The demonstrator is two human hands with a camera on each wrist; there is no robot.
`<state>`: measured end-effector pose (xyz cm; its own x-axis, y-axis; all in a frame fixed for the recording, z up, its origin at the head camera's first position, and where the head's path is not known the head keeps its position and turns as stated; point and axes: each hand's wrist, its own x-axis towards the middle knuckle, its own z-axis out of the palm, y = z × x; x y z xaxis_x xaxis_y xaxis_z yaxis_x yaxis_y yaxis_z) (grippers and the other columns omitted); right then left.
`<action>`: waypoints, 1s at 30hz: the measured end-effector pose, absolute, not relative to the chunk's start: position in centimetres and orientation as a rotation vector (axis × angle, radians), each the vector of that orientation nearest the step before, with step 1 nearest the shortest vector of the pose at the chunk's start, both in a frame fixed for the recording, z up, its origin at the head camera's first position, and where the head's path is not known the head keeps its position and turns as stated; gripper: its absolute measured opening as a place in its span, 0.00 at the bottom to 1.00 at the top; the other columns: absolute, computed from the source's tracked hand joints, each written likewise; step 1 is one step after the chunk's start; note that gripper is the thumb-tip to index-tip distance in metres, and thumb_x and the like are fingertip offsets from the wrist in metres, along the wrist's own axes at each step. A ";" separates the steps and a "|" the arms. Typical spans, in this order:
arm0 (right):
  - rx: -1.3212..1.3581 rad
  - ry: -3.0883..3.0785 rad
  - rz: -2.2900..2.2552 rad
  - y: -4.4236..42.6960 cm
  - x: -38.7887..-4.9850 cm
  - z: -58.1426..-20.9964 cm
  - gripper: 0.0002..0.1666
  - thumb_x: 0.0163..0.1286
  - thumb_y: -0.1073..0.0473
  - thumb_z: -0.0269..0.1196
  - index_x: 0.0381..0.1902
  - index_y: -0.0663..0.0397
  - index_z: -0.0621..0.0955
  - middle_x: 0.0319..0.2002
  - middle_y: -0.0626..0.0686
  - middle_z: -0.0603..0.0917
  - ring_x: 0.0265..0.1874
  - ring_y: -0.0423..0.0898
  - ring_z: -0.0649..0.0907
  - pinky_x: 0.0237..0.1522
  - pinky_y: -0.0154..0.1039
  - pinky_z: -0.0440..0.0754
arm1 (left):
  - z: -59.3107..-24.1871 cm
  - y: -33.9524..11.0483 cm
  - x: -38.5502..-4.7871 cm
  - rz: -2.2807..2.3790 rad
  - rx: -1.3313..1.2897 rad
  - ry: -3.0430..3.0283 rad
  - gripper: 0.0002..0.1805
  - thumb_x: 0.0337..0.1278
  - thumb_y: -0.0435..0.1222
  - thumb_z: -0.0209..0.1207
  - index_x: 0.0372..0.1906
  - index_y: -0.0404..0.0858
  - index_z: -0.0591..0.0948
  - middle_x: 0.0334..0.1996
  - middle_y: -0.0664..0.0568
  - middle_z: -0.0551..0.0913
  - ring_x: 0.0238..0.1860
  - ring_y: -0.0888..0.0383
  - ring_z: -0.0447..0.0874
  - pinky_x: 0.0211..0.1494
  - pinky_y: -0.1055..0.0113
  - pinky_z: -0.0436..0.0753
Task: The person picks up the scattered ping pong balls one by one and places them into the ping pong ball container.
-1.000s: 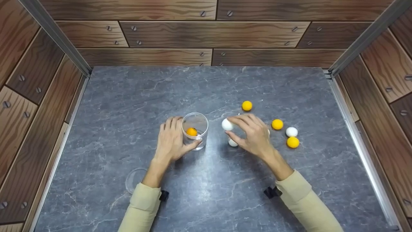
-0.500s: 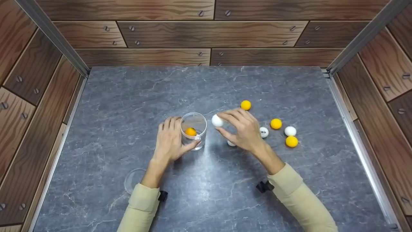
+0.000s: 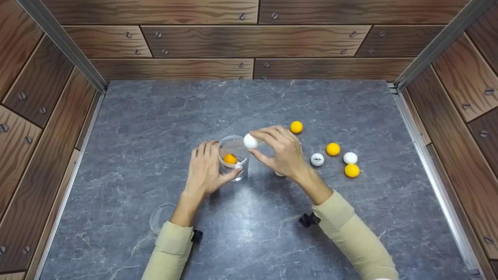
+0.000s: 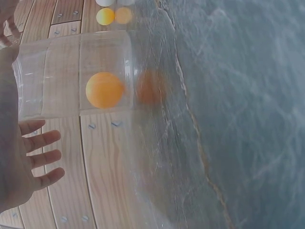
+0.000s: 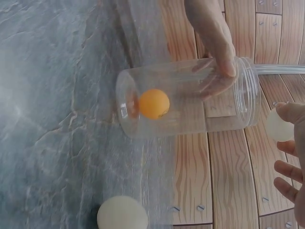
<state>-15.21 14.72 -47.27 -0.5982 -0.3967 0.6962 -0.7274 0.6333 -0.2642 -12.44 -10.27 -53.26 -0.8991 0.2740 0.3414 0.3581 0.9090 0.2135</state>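
With our right-hand grip (image 3: 284, 153) we pinched a white ball (image 3: 250, 141) between thumb and fingertips, above rim height at the right edge of the jar's mouth; the right wrist view showed ball and rim apart. Our left-hand grip (image 3: 205, 167) steadied the clear jar (image 3: 244, 170), thumb laid across its near side, fingers reaching forward along the left. The jar stood upright on the worktop (image 3: 241, 107), an orange ball (image 3: 230, 158) at its bottom.

Done well, we judged, this called for centring the white ball over the mouth before loosening the pinch, as part of it lay outside the rim. A light pinch seemed enough for so smooth a thing, and the jar wanted bracing rather than squeezing. A loose white ball (image 5: 122, 215) on the worktop deserved care too: a low wrist could have set it rolling.
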 end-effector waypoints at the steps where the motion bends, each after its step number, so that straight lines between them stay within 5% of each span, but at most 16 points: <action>1: 0.875 -2.256 0.733 14.5 -15.2 -47.2 0.25 0.60 0.48 0.79 0.54 0.48 0.89 0.47 0.49 0.92 0.46 0.49 0.87 0.50 0.43 0.86 | -53.3 -10.3 -12.4 -0.392 -0.469 -2.768 0.59 0.52 0.77 0.54 0.69 0.30 0.73 0.64 0.38 0.80 0.66 0.39 0.78 0.64 0.43 0.79; 30: 1.004 -2.369 0.756 11.5 -15.7 -47.8 0.24 0.66 0.44 0.74 0.55 0.48 0.88 0.49 0.49 0.92 0.47 0.47 0.87 0.51 0.42 0.88 | -53.4 -10.2 -12.5 -0.432 -0.473 -2.733 0.57 0.51 0.76 0.55 0.66 0.29 0.74 0.62 0.38 0.81 0.64 0.40 0.79 0.59 0.46 0.81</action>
<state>-15.72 11.55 -47.76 -0.6305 -0.5022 0.5918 -0.7522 0.5833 -0.3064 -12.48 -10.23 -53.39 -0.8895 0.2684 0.3697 0.3693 0.8989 0.2360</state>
